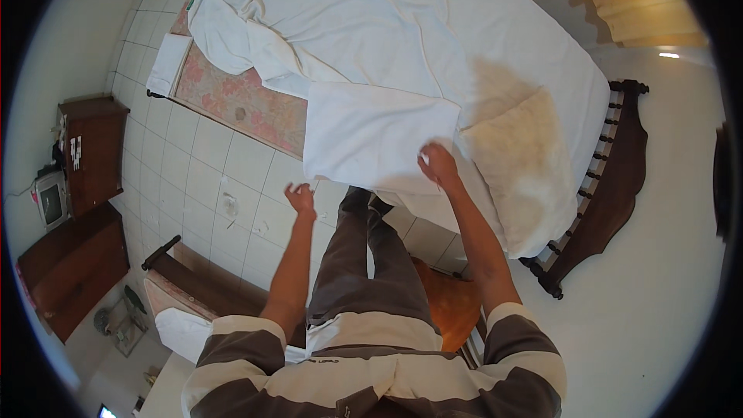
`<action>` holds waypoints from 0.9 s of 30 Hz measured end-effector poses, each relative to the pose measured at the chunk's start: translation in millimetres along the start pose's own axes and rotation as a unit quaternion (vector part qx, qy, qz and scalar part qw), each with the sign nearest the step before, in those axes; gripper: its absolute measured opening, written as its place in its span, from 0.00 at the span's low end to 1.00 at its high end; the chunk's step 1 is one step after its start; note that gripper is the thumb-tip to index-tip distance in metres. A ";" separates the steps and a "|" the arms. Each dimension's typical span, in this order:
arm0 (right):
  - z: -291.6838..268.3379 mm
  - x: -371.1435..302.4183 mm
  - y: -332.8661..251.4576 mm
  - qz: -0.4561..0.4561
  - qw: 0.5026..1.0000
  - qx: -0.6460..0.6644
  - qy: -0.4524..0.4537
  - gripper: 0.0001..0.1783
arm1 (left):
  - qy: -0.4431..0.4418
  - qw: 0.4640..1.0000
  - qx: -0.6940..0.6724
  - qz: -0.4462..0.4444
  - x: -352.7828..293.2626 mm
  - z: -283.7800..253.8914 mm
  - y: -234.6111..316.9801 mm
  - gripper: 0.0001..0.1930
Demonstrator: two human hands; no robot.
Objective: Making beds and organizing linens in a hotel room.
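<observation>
A white rectangular cloth, folded or laid flat, rests on the near side of the bed in front of me. My right hand is over its right part, fingers curled, with a small white bit showing at the fingertips. Whether that bit belongs to the cloth is unclear. Left of the cloth's near corner, my left hand hangs above the tiled floor, fingers loosely bent and apart, holding nothing. A stained, yellowed pillow lies right of the cloth. Rumpled white sheets cover much of the bed.
The bed's pink patterned mattress is bare at the left. A dark wooden headboard stands at the right. Behind me are an orange-brown chair-like piece and another bed's wooden end. Crumpled clear plastic lies on the floor.
</observation>
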State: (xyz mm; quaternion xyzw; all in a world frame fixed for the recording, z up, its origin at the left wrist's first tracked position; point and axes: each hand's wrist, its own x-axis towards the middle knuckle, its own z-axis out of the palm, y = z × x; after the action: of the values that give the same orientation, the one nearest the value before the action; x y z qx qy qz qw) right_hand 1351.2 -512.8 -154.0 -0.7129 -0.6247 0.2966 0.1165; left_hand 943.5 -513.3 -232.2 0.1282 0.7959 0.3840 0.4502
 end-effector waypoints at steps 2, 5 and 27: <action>1.1 62.8 -9.2 -0.003 0.998 0.045 0.053 0.08 | -0.051 0.981 -0.073 -0.175 -23.1 8.9 -14.9 0.21; -0.2 138.7 -18.1 0.008 0.995 0.070 0.077 0.13 | -0.169 0.958 -0.049 -0.228 -82.9 52.2 -40.5 0.17; 10.3 199.0 -29.8 -0.002 0.993 0.081 -0.082 0.17 | -0.068 0.917 -0.184 -0.349 -128.5 116.5 -28.4 0.10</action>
State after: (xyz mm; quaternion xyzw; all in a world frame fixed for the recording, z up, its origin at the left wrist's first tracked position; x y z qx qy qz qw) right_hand 1329.5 -318.2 -201.5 -0.6734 -0.6071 0.4035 0.1231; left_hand 1114.7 -545.3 -208.3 -0.2165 0.6728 0.3324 0.6245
